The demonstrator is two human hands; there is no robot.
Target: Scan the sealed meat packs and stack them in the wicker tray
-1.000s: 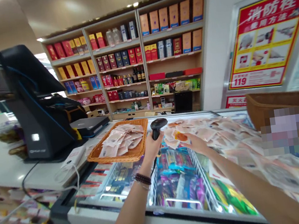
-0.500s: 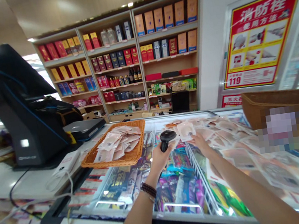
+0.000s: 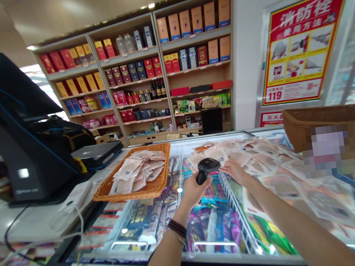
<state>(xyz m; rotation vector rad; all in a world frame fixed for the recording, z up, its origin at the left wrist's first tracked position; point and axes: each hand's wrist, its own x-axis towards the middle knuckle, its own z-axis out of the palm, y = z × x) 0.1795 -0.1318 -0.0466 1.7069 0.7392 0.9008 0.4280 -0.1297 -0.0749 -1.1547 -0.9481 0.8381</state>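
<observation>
My left hand (image 3: pixel 194 190), with a dark beaded bracelet on its wrist, is wrapped round the handle of a black handheld scanner (image 3: pixel 208 164). The scanner's head points right, over a flat clear packet (image 3: pixel 216 152). That packet's right edge is pinched in my right hand (image 3: pixel 235 171), close to the scanner's head. Many similar flat packets (image 3: pixel 268 156) lie spread over the glass top of the freezer to the right. An orange wicker basket (image 3: pixel 152 192) with a pile of such packets stands to the left of my hands.
A black checkout terminal (image 3: pixel 25 148) and a flat black device (image 3: pixel 97 154) stand at the left, with a white box (image 3: pixel 74 196) and cables. Colourful wrapped goods show through the freezer glass (image 3: pixel 210 229). A brown basket (image 3: pixel 335 116) sits at the right. Stocked shelves (image 3: pixel 134 82) stand behind.
My left hand and the scanner have moved right, closer to my right hand, and the scanner's head now covers part of the packet. The view has shifted slightly.
</observation>
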